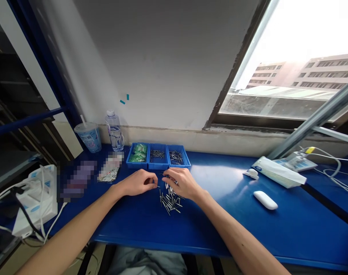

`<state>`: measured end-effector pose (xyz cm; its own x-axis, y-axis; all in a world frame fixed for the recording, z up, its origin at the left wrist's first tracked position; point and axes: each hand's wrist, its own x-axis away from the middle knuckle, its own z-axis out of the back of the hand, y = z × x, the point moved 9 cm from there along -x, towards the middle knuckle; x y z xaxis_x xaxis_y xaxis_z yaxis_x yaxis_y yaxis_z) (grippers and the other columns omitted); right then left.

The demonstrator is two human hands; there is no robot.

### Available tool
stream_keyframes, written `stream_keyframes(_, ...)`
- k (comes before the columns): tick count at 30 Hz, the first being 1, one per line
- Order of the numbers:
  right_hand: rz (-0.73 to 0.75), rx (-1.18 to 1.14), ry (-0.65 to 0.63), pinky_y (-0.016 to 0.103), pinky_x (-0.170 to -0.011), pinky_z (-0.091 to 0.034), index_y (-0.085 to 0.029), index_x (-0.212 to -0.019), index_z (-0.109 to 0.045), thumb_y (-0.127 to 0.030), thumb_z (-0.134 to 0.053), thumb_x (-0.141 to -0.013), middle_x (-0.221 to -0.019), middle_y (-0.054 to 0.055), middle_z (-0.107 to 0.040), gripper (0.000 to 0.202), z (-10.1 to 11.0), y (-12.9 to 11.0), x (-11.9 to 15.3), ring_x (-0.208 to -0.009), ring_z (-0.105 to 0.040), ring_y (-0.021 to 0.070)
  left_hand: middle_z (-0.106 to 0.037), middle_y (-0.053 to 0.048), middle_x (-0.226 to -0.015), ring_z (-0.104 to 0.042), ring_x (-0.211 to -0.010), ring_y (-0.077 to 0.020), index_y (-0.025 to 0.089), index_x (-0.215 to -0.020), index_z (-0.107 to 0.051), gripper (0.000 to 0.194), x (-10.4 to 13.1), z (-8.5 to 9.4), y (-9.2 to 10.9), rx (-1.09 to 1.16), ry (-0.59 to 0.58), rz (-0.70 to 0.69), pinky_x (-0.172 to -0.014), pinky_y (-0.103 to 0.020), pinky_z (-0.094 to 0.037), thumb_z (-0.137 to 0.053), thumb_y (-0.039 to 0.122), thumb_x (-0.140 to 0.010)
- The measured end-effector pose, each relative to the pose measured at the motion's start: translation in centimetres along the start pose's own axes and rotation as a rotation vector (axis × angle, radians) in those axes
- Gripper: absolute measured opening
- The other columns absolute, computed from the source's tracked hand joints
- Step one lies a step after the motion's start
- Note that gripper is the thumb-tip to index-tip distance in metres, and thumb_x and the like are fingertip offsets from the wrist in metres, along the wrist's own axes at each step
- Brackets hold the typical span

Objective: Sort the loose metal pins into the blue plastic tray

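Note:
My left hand (140,182) is closed in a pinch, and a thin metal pin, seemingly a blind rivet (158,186), pokes out past its fingertips. My right hand (183,181) arches over the upper part of a loose pile of silver blind rivets (170,202), its fingers curled inward. What its fingertips hold is too small to make out. Just beyond both hands stand three blue bins in a row. The left bin (137,165) contains green packets (140,149). In the middle bin (158,165) and the right bin (186,159) lie many small metal pieces.
On the blue table (220,214), a bottle (114,131), a lidded cup (88,138) and a phone (109,172) are at the left. A power strip (38,198) with cables lies further left. At the right are a white case (265,200) and a tissue pack (278,172).

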<state>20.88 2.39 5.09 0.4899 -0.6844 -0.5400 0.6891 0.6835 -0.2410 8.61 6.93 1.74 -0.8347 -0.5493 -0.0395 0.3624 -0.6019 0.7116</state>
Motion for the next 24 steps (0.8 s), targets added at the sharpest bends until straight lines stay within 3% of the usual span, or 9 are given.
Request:
stream_keyframes(4,0.040,0.031,-0.072,0.028,-0.061,-0.036,-0.018,-0.094,-0.066,-0.040,-0.051,-0.110,-0.080,0.004,-0.069,0.031,-1.3,-1.1,-0.1,-0.068,-0.061,0.0159,-0.060,0.002,-0.070,-0.051,-0.062,-0.0129,0.018,-0.096,-0.068,0.021,0.0,0.7,-0.4,0.005,0.080,0.004,-0.059,-0.024,-0.036,-0.059,0.036,-0.101)
stream_keyframes(10,0.041,0.060,-0.061,0.027,-0.060,-0.032,-0.018,-0.098,-0.065,-0.027,-0.046,-0.112,-0.085,0.003,-0.068,0.026,-1.9,-1.0,-0.1,-0.068,-0.060,0.0143,-0.060,0.002,-0.071,-0.051,-0.061,-0.0128,0.019,-0.096,-0.065,0.023,0.0,1.0,-0.3,0.028,0.121,-0.007,-0.059,-0.024,-0.036,-0.057,0.039,-0.103)
stream_keyframes(17,0.021,0.031,0.004,0.027,-0.060,-0.032,-0.019,-0.100,-0.061,-0.027,-0.039,-0.114,-0.087,0.002,-0.068,0.027,-1.3,-1.3,-0.1,-0.067,-0.061,0.0131,-0.063,0.001,-0.080,-0.060,-0.075,-0.0141,0.019,-0.094,-0.071,0.012,0.1,1.6,1.3,-0.062,0.261,-0.100,-0.074,-0.026,-0.044,-0.068,0.031,-0.095)
stream_keyframes(24,-0.011,0.019,-0.013,0.027,-0.060,-0.034,-0.020,-0.097,-0.057,-0.030,-0.039,-0.114,-0.085,0.003,-0.070,0.027,-1.8,-1.6,-0.1,-0.071,-0.065,0.0151,-0.068,0.001,-0.077,-0.062,-0.069,-0.0126,0.018,-0.091,-0.071,0.006,0.1,1.0,1.5,0.030,0.271,-0.125,-0.067,-0.024,-0.047,-0.066,0.022,-0.093)
